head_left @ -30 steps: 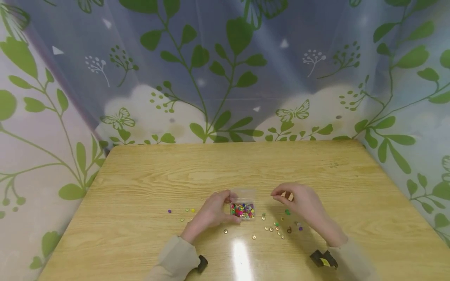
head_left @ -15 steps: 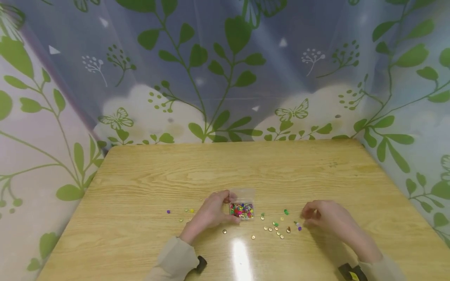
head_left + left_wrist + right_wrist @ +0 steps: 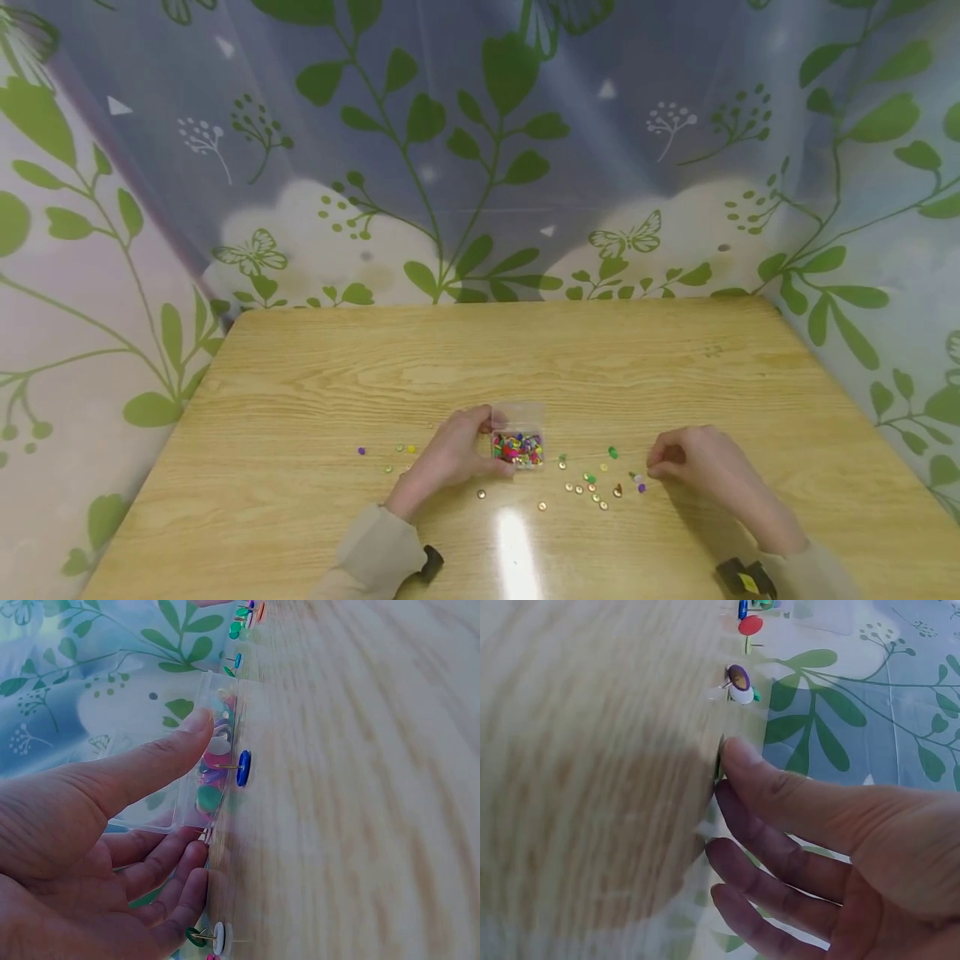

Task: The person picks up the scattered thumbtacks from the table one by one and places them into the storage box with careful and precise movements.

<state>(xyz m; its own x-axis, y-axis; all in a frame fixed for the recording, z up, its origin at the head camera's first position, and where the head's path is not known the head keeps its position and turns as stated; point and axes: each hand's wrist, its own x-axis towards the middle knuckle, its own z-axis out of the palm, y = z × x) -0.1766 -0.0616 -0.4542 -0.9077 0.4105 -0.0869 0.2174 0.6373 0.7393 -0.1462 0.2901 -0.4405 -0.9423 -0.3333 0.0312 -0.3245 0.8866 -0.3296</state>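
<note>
My left hand (image 3: 450,454) grips a small clear plastic box (image 3: 517,450) by its left side, its hinged lid raised at the back. Colourful thumbtacks fill the box. In the left wrist view the thumb presses the near wall of the box (image 3: 187,791), and the fingers reach round below. My right hand (image 3: 708,467) is low over the table at the right, thumb and index tips together on a thin greenish thumbtack (image 3: 720,759), mostly hidden by the thumb. Near those fingertips lie a purple thumbtack (image 3: 641,488) and a white one (image 3: 638,478).
Loose thumbtacks, many with brass-coloured faces, lie right of the box, among them a green one (image 3: 612,452). Several more are at the left, including a purple thumbtack (image 3: 362,451). A leaf-patterned curtain (image 3: 480,167) rises behind the wooden table (image 3: 480,358).
My right hand has moved from beside the box out to the right and down to the table, past the scattered thumbtacks. The left hand keeps hold of the box in the same place.
</note>
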